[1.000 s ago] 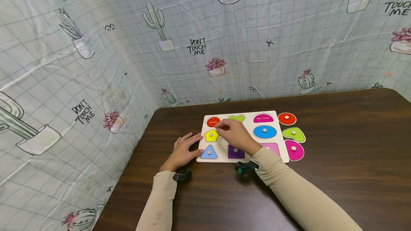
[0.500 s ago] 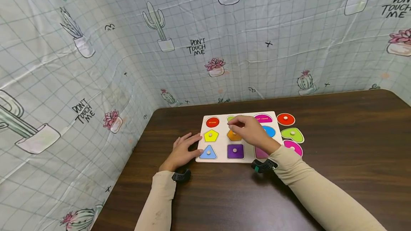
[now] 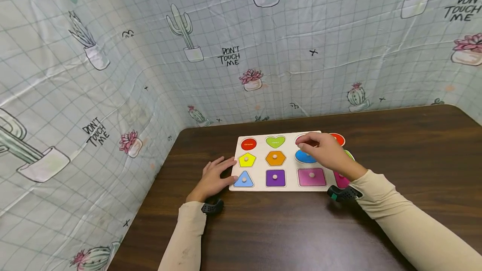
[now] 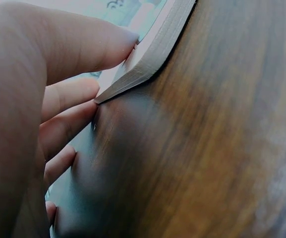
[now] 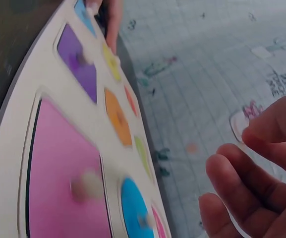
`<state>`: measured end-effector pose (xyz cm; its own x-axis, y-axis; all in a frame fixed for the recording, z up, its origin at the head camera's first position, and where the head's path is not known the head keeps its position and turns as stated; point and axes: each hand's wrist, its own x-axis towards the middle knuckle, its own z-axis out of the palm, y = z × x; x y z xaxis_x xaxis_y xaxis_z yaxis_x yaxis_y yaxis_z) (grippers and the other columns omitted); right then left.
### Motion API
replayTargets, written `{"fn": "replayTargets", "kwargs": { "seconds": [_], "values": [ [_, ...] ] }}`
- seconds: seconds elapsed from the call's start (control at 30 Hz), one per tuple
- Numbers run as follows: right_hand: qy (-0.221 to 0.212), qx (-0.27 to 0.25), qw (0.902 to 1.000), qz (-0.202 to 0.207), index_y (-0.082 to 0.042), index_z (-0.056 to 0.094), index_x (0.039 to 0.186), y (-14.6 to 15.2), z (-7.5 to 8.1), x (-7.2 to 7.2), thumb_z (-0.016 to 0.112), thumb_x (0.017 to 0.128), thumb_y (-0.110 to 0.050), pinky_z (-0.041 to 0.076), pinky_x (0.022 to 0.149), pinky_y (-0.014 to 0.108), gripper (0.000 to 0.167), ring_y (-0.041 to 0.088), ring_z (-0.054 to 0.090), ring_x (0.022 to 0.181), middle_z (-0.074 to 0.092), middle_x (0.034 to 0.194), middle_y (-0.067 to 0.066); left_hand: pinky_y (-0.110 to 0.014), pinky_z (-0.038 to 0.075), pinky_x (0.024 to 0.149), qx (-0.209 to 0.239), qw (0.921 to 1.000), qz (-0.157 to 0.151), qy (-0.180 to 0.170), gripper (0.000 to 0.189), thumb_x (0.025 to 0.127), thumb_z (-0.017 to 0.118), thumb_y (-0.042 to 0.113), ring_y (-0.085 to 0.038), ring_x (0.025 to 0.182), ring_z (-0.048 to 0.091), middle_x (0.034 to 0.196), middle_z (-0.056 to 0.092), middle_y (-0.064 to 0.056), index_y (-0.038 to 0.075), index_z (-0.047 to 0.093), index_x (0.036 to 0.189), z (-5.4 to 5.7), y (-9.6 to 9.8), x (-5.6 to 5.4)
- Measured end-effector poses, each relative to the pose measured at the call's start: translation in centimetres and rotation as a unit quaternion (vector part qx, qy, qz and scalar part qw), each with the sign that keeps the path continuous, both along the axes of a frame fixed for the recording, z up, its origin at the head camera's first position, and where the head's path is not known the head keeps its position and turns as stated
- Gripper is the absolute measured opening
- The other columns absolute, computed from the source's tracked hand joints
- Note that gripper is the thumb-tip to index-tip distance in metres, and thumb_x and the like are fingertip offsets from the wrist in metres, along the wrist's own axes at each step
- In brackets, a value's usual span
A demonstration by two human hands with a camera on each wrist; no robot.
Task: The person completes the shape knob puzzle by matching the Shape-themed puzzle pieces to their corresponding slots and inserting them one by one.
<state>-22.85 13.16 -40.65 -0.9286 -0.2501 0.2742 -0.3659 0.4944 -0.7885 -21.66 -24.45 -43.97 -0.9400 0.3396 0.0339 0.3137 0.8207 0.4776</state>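
A white shape-puzzle board (image 3: 260,170) lies on the table. My left hand (image 3: 212,180) rests at its left edge, thumb on the rim by the light-blue triangle (image 3: 244,179), fingertips against the side. Over the board's right part hovers my right hand (image 3: 325,152), fingers loosely bent, holding nothing in the right wrist view. Beneath its fingertips show the blue oval (image 3: 305,157) and a partly hidden magenta half-round recess. Knobbed pieces also fill the yellow pentagon, orange hexagon (image 3: 275,158), purple square (image 3: 276,177) and pink rectangle (image 3: 311,177) places. Recesses for a red circle (image 3: 248,144) and green heart (image 3: 275,141) lie uncovered.
Right of the board lie three loose knobbed pieces: a red circle (image 3: 339,139), a green heart (image 3: 349,154) and a magenta half-round (image 3: 342,180), partly covered by my right hand and wrist. A patterned cloth (image 3: 286,45) hangs behind the brown wooden table (image 3: 263,229).
My right hand has moved right across the board, from near the yellow pentagon to above the blue oval, uncovering the heart recess and orange hexagon. My left hand has stayed at the left edge.
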Motion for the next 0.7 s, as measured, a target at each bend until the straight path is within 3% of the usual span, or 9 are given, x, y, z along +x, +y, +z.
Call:
{"fn": "replayTargets", "kwargs": {
  "seconds": [0.27,0.47,0.7],
  "values": [
    [0.004,0.021,0.9994,-0.027,-0.005,0.073,0.113,4.1,-0.1,1.6,0.067,0.098,-0.024,0.053,0.072,0.032,0.025,0.025,0.059,0.087,0.070,0.102,0.008,-0.060,0.004,0.118,-0.006,1.0000,0.005,-0.001,0.057,0.092,0.065,0.035,-0.029,0.148,0.025,0.154,0.046,0.002,0.019,0.055,0.146,-0.1,0.1,0.0],
    [-0.005,0.017,0.9994,-0.030,-0.002,0.073,0.114,5.9,-0.4,2.0,0.067,0.098,-0.022,0.053,0.073,0.023,0.026,0.025,0.062,0.090,0.070,0.104,0.010,-0.060,0.005,0.117,-0.006,1.0000,0.005,0.002,0.057,0.092,0.065,0.035,-0.029,0.148,0.026,0.154,0.046,0.003,0.019,0.055,0.146,-0.1,0.1,0.1],
    [-0.028,0.028,0.9989,-0.025,-0.001,0.071,0.115,7.3,-0.6,2.2,0.066,0.098,-0.024,0.053,0.070,0.026,0.029,0.024,0.059,0.089,0.069,0.103,0.010,-0.059,0.004,0.118,0.003,1.0000,0.007,-0.004,0.059,0.092,0.065,0.035,-0.028,0.149,0.025,0.155,0.045,0.004,0.019,0.054,0.147,-0.2,0.1,0.2]
  ]
}}
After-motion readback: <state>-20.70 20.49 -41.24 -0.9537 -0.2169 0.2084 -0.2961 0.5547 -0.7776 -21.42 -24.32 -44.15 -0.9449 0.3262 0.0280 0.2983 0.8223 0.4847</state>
